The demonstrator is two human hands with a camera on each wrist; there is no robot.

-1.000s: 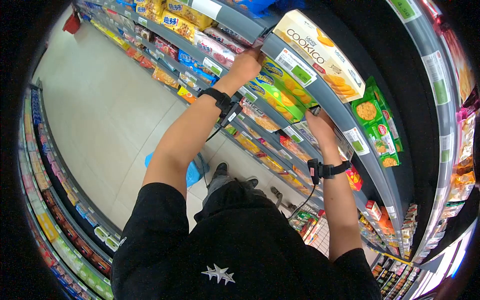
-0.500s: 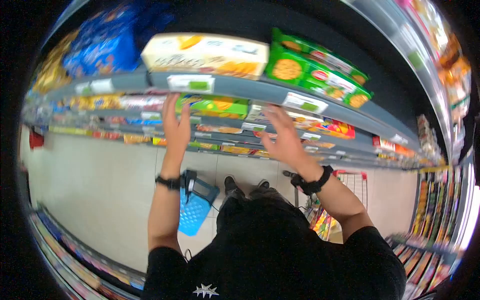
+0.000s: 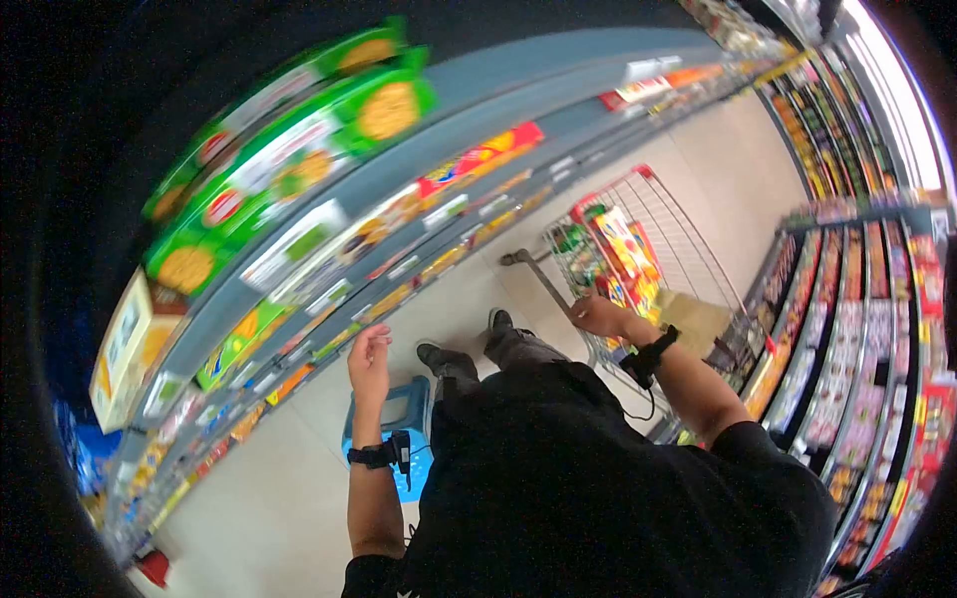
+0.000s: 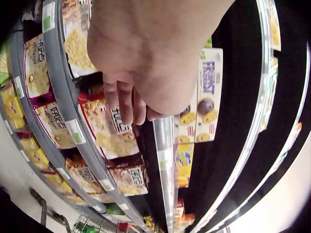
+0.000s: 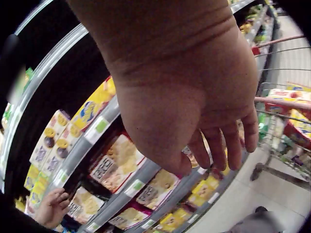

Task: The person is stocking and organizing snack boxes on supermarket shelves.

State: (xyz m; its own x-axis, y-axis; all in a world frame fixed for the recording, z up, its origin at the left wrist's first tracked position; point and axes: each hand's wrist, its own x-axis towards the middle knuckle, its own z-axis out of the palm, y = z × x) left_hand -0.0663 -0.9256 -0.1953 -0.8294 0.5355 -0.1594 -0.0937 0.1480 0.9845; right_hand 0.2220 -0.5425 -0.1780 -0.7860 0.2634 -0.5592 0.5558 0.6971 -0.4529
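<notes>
My left hand [image 3: 369, 361] hangs in the air beside the shelving, its fingers loosely bent and nothing in them. In the left wrist view that hand [image 4: 146, 73] overlaps the shelf edge and bagged snacks [image 4: 114, 128]. My right hand [image 3: 605, 319] is at the near side of the shopping cart [image 3: 688, 234], overlapping its frame in the head view. From the right wrist view, the right hand [image 5: 194, 111] has its fingers loosely extended, holding nothing. Red and yellow snack packs [image 3: 626, 254] lie in the cart.
Green cracker packs [image 3: 289, 169] and a cream cookie box [image 3: 130, 344] stand on the upper shelf. A green and yellow box [image 3: 239, 344] sits one shelf below. A blue step stool [image 3: 409, 424] is on the floor by my feet. More stocked shelves [image 3: 847, 329] rise on the right.
Both hands have left the green boxes on the shelf and drawn back. The right hand has moved across to the cart, and the head view has turned right.
</notes>
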